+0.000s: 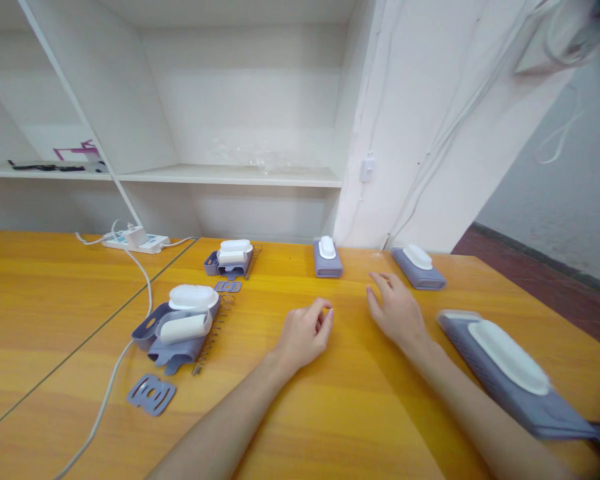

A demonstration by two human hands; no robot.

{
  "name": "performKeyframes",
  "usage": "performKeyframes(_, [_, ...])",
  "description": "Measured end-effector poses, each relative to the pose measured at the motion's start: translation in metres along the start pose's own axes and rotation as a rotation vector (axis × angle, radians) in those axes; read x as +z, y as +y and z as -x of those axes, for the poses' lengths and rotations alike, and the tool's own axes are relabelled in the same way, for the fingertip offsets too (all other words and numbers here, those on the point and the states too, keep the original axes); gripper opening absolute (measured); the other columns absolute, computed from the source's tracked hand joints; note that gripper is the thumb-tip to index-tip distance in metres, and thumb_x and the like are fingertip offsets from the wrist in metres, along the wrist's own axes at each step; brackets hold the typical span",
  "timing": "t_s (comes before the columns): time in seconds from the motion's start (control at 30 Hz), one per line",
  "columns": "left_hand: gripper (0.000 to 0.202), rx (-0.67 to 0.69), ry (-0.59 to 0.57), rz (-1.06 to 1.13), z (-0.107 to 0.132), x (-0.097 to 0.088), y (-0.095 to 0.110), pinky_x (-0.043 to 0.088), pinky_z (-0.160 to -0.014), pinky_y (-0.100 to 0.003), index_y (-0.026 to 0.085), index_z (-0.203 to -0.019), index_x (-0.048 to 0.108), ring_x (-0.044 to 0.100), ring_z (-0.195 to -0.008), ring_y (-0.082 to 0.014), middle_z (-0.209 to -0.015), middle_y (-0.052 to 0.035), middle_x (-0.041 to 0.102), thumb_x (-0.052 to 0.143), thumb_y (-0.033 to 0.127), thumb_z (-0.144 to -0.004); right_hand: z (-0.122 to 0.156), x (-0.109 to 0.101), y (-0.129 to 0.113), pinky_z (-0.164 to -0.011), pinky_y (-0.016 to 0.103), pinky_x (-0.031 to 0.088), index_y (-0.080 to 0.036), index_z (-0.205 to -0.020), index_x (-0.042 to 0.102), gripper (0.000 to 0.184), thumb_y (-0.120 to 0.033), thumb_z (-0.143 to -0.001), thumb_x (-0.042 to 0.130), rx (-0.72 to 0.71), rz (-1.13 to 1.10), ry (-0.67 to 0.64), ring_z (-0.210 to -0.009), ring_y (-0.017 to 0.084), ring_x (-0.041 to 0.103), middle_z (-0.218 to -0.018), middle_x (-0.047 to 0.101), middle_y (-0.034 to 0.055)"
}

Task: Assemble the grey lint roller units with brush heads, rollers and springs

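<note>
From afar, I pose my left hand (pixel 306 335) half-curled and right hand (pixel 396 311) part-spread at the bench (pixel 350 413), both seemingly empty; a grey case (pixel 427 278) sits just beyond the right hand. I judge this a reach, calling next for a wider right hand.

Orange-brown wood, visibly grained, smooth and glossy on the tabletop (pixel 350 407). Matt grey-purple, plastic-looking surface on the blocks (pixel 329 268); smooth white, plastic-looking finish on the oval caps (pixel 510 357). Thin metal wire in the coils (pixel 213 339). Smooth, matt white on the rollers (pixel 184 329), material unclear. Crinkled, shiny film (pixel 265 160) on the smooth white shelf (pixel 180 175).
</note>
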State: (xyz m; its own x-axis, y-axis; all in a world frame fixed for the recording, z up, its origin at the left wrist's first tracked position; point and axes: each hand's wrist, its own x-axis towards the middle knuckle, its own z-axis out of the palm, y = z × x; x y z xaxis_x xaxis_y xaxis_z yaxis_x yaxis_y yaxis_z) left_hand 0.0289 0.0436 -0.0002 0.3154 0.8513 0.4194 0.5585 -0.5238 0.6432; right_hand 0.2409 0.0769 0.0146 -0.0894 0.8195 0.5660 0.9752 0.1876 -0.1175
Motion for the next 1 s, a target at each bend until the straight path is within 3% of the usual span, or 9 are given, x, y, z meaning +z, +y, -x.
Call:
performKeyframes(0.13, [0.022,0.002,0.021,-0.018,0.001,0.000,0.001,0.038,-0.059,-0.024,0.022,-0.101,0.053,0.056,-0.058,-0.0129,-0.066,0.0009,0.060,0.035,0.031,-0.092,0.031,-0.004,-0.039,-0.066,0.028,0.047,-0.017,-0.113,0.054,0.029,-0.029,-0.091,0.040,-0.064,-0.416,0.002,-0.068,0.015,0.057,-0.092,0.060,0.0064])
performKeyframes(0.3, [0.019,0.028,0.065,-0.060,0.001,0.002,0.000,0.036,-0.057,-0.023,0.021,-0.090,0.054,0.054,-0.056,-0.0120,-0.063,0.0011,0.058,0.038,0.030,-0.091,0.048,-0.001,-0.054,-0.058,0.024,0.042,-0.018,-0.091,0.054,0.016,-0.030,-0.091,0.043,0.028,-0.665,-0.068,-0.059,0.012,0.052,-0.073,0.058,0.0001])
performKeyframes(0.47, [0.029,0.043,0.068,-0.172,0.001,0.006,-0.004,0.029,-0.053,-0.024,0.021,-0.066,0.045,0.044,-0.050,-0.0105,-0.055,0.0027,0.049,0.039,0.034,-0.091,0.049,0.000,-0.053,-0.051,0.023,0.031,-0.020,-0.060,0.045,0.035,-0.034,-0.092,0.041,0.047,-0.515,-0.235,-0.050,0.011,0.046,-0.053,0.050,-0.0033])
performKeyframes(0.7, [0.033,0.092,0.046,-0.283,0.003,0.006,-0.003,0.026,-0.052,-0.026,0.020,-0.061,0.039,0.042,-0.049,-0.0104,-0.055,0.0025,0.049,0.036,0.030,-0.092,0.055,-0.008,-0.062,-0.055,0.025,0.028,-0.020,-0.069,0.055,0.023,-0.022,-0.088,0.043,-0.182,-0.206,-0.311,-0.061,0.014,0.057,-0.069,0.064,0.0004])
performKeyframes(1.0, [0.026,0.251,-0.011,-0.547,0.015,0.004,0.006,0.031,-0.056,-0.028,0.021,-0.072,0.050,0.055,-0.064,-0.0152,-0.068,-0.0013,0.060,0.036,0.027,-0.092,0.055,-0.006,-0.060,-0.058,0.026,0.029,-0.020,-0.075,0.056,0.020,-0.024,-0.090,0.043,-0.192,-0.166,-0.372,-0.069,0.015,0.060,-0.078,0.067,0.0022])
